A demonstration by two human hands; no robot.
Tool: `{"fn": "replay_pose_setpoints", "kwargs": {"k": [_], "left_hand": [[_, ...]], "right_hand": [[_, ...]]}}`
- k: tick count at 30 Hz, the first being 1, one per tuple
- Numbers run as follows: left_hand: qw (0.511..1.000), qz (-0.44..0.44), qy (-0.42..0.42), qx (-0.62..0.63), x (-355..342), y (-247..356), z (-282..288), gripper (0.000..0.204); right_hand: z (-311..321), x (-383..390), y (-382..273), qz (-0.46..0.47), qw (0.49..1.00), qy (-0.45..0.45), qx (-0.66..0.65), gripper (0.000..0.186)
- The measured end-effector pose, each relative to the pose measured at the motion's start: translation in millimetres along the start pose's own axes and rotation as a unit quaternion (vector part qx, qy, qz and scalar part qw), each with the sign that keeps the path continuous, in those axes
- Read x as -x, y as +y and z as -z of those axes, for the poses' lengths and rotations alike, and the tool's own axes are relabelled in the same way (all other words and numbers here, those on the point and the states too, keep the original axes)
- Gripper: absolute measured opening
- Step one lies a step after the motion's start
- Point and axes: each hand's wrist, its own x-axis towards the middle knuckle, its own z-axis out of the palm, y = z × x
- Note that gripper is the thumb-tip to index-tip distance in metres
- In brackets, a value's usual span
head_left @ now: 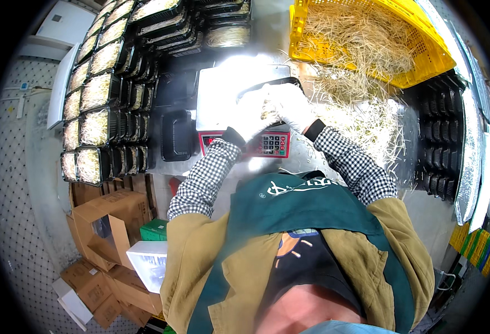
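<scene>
My left hand [250, 115] and my right hand [294, 106], both in white gloves, meet over a black plastic tray [272, 82]. Between them they grip a bunch of thin pale strands [268, 109] that look like sprouts or slender mushrooms. Strong glare washes out much of the left glove and its fingers. The right hand's fingers curl in from the other side. Beneath the tray is the pale platform of a weighing scale [210, 92], with a red keypad panel [272, 145] toward me. Checked sleeve covers run up both forearms.
Filled trays [97, 125] stand in tall stacks at the left. Beside the scale lies an empty black tray [176, 135]. A yellow crate [306, 53] spills loose strands [362, 111] onto the table at the right. Nested black trays [441, 139] line the right edge; cardboard boxes [114, 222] sit lower left.
</scene>
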Motion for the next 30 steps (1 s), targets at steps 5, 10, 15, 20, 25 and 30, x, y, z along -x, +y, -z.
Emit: {"fn": "replay_pose_setpoints", "kwargs": {"k": [5, 10, 15, 20, 25, 30], "left_hand": [[0.999, 0.035, -0.036, -0.015, -16, 4, 12, 0.09], [0.999, 0.005, 0.03, -0.028, -2, 15, 15, 0.065], [0.991, 0.064, 0.105, 0.048, -5, 22, -4, 0.042], [0.974, 0.108, 0.194, 0.037, -11, 21, -23, 0.037], [0.973, 0.114, 0.193, -0.051, -14, 18, -38, 0.028], [0.985, 0.141, 0.098, -0.032, -26, 31, -22, 0.025]], "right_hand": [[-3, -5, 18, -0.055, 0.994, -0.08, -0.042, 0.024], [-2, 3, 14, -0.008, 0.995, 0.026, -0.099, 0.025], [9, 2, 1, -0.049, 0.998, -0.021, -0.035, 0.026], [-7, 13, 46, -0.092, 0.979, 0.174, -0.059, 0.029], [-4, 9, 0, -0.127, 0.99, 0.056, -0.023, 0.029], [-5, 11, 14, -0.056, 0.997, 0.052, -0.016, 0.03]]}}
